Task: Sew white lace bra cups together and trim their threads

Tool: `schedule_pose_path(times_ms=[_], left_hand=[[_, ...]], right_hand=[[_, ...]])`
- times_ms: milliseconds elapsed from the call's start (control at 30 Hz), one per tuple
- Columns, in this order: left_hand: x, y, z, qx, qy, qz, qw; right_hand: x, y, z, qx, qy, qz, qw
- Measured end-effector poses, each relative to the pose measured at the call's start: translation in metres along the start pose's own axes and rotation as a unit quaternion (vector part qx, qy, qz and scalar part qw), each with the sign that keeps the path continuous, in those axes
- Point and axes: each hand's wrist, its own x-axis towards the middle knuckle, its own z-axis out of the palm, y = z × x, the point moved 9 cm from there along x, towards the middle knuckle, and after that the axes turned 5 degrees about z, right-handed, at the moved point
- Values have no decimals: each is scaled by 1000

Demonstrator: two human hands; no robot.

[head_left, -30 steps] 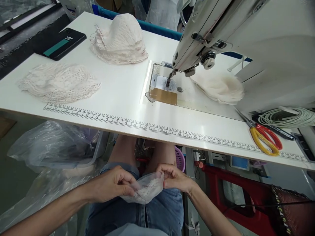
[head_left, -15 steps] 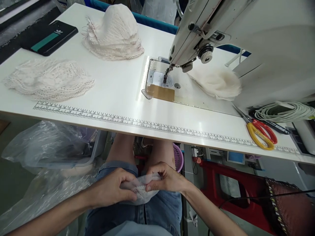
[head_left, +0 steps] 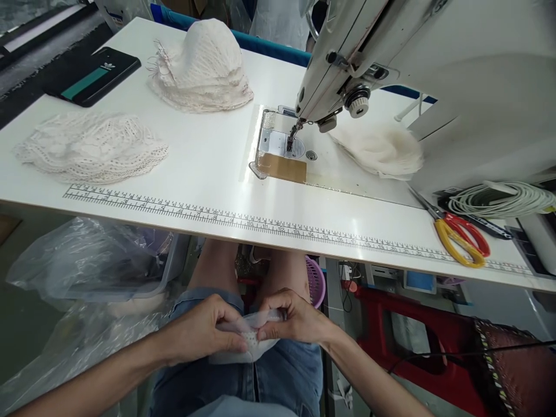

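Over my lap, a small piece of sheer white fabric point(head_left: 256, 346) with a dotted, lace-like patch is pinched between both hands. My left hand point(head_left: 204, 333) grips its left side, thumb pointing right along the cloth. Close by, my right hand point(head_left: 289, 318) has thumb and bent fingers closed on the upper right part. Fingers cover some of the fabric. Above, on the white table, lie a flat pile of white lace pieces point(head_left: 91, 147) and a taller domed stack of lace cups point(head_left: 204, 69). Sheer cream fabric pieces point(head_left: 382, 150) rest under the sewing machine point(head_left: 347, 69).
A ruler strip point(head_left: 260, 226) runs along the front edge of the table point(head_left: 195, 179). Scissors point(head_left: 460, 237) and a coiled cord point(head_left: 504, 198) lie right; a black phone-like case point(head_left: 93, 75) lies left. Below are a plastic bin point(head_left: 169, 272) and a red stool point(head_left: 377, 324).
My fingertips have shifted slightly on the fabric, the left thumb moving a little right towards the right thumb. Both hands keep hold; the camera view has tilted slightly.
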Motion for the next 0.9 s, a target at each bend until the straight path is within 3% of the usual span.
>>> schedule_pose_path(times_ms=[533,900], left_hand=[[-6,-14,-8,-20,-11,-16,1000],[-5,-3,-2,-46,-43,7,998]], right_hand=[[-11,-6,-4,19,-28,-2,999],[-11,-5,-6,16,-24,-10,1000]])
